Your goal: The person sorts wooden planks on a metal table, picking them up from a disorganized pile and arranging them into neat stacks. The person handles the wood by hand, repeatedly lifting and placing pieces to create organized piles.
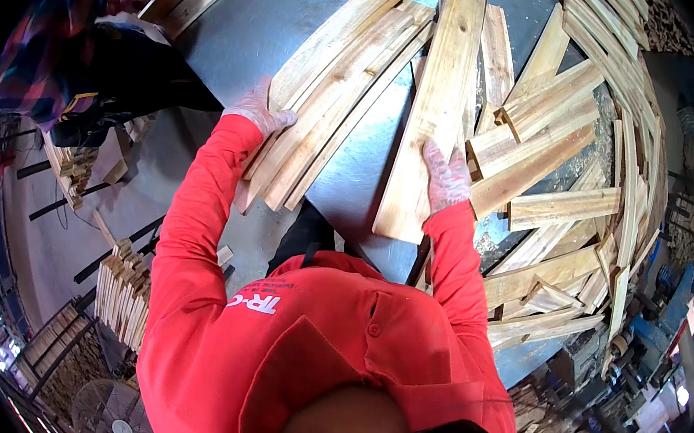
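Observation:
My left hand (261, 112), in a clear thin glove, grips the left edge of a few long wooden boards (339, 82). They lie side by side and slant over the near edge of the metal table (238, 43). Its thumb rests against the outer board, while the other fingers are partly hidden. My right hand (448, 179), gloved likewise, holds the right edge of a wide pale board (440, 100) near its closer end. That board lies lengthwise away from me, with a small dark knot toward its far end.
Many loose boards (536, 164) lie crisscrossed on the table's right side, beside a long curved-looking row of planks (632, 160). Another person (53, 63) is at the upper left. Wood strips (122, 291) are stacked at the lower left, near a fan (115, 415).

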A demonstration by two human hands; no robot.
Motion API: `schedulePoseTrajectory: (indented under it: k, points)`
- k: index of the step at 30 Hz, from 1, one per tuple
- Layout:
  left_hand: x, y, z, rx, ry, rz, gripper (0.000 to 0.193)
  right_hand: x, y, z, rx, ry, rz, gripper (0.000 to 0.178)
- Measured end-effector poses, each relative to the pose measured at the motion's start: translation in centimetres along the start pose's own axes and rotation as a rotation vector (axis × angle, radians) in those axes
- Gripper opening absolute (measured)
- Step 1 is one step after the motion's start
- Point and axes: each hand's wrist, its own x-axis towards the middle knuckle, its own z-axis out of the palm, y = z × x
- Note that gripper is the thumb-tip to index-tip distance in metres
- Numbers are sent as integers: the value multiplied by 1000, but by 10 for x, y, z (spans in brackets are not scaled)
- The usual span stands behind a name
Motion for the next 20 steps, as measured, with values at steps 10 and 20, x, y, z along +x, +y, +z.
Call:
schedulePoseTrajectory:
  k: [10,20]
  points:
    - [-10,77,67,-632,71,340,67,28,-12,95,-59,-144,-238,78]
    - [-31,96,-77,330,899,1012,90,31,-50,3,-535,-487,-197,78]
